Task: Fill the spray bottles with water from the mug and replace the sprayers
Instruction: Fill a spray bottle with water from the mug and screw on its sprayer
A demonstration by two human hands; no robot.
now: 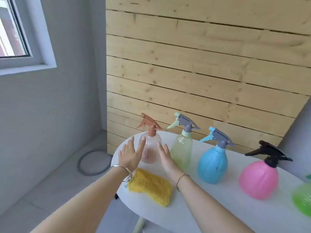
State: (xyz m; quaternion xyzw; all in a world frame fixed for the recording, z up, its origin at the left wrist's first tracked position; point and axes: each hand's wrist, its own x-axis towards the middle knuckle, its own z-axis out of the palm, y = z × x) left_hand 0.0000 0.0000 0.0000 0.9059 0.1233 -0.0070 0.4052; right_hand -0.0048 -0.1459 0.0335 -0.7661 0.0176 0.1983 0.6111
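A row of spray bottles stands on the white table [210, 207], each with its sprayer on. At the far left is a clear bottle [151, 147] with a brown sprayer [149, 124]. My left hand [130, 156] and my right hand [165, 157] are spread with straight fingers on either side of it; the left fingertips touch or nearly touch its wall. To the right stand a pale yellow-green bottle [182, 152], a blue bottle [212, 165], a pink bottle [259, 180] with a black sprayer, and a green bottle [303, 200] cut off by the frame edge. No mug is in view.
A yellow cloth [151, 187] lies on the table just under my wrists. A wooden plank wall [202, 73] rises right behind the bottles. The table's rounded left end drops off to a grey floor with a round ring [94, 163].
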